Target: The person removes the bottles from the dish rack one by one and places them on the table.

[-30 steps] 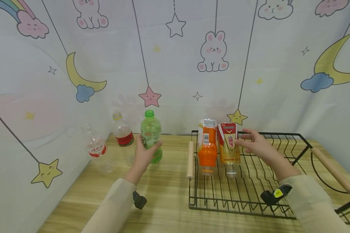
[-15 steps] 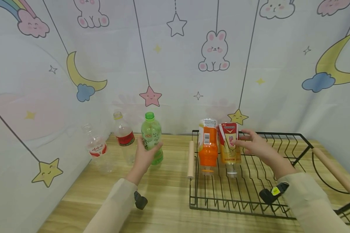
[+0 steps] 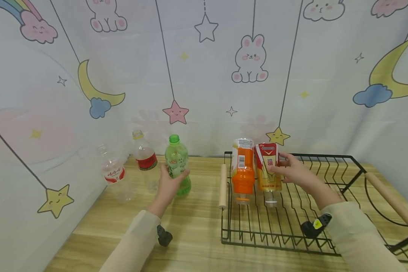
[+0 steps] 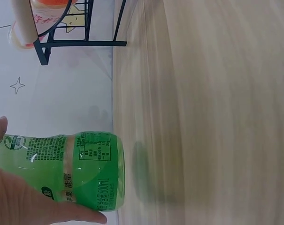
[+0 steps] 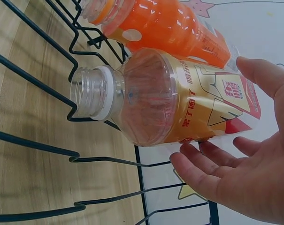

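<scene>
My left hand (image 3: 170,184) grips a green plastic bottle (image 3: 177,156), thumb on one side and fingers on the other. In the left wrist view, a green-tinted shadow falls on the table a little apart from the bottle's base. A clear bottle with a red-and-gold label (image 5: 207,103) stands neck down in the black wire rack (image 3: 275,247). My right hand (image 3: 294,172) is around its right side, fingertips right at the label and the palm apart from it. Beside that bottle, an orange-labelled bottle (image 3: 243,166) also stands neck down.
On the wooden table (image 3: 190,241) at left stand a clear bottle with a red label (image 3: 146,160) and another with a white-and-red label (image 3: 113,173). The rack has wooden handles (image 3: 223,185). A cartoon-printed curtain (image 3: 204,75) hangs behind.
My left hand's green bottle has come slightly lower and nearer in the head view. My right hand has moved a little left, its thumb now further across the red-and-gold bottle.
</scene>
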`<state>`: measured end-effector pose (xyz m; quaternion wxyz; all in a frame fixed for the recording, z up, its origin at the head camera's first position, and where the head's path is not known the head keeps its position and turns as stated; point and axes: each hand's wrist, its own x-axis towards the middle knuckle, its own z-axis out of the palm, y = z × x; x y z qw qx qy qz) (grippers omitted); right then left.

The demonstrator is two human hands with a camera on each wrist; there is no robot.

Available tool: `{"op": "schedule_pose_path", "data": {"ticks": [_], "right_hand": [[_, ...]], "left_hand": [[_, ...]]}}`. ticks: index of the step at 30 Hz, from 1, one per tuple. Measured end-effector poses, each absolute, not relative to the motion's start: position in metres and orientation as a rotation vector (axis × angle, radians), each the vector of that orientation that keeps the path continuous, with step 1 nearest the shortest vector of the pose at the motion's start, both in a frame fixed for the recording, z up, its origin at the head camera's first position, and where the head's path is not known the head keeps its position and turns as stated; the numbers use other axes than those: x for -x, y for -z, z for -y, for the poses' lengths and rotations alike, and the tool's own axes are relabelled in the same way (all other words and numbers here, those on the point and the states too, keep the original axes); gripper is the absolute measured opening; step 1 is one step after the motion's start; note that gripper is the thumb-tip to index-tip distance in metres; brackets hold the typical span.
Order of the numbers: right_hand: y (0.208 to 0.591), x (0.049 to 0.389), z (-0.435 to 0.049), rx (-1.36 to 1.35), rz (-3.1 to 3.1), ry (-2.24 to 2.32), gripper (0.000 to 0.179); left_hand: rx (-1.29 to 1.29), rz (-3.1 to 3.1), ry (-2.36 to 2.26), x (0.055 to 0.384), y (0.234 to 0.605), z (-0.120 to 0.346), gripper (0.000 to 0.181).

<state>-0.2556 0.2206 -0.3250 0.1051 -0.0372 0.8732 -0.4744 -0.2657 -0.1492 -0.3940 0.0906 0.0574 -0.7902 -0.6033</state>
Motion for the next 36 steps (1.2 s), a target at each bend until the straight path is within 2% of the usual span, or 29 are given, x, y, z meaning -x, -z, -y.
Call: {"op": "schedule_pose_path", "data": {"ticks": [36], "right_hand": [[0.335, 0.257, -0.216, 0.094, -2.538, 1.368, 0.102]], "left_hand": [[-0.187, 2.363, 1.775, 0.264, 0.407, 0.144, 0.073]]}}
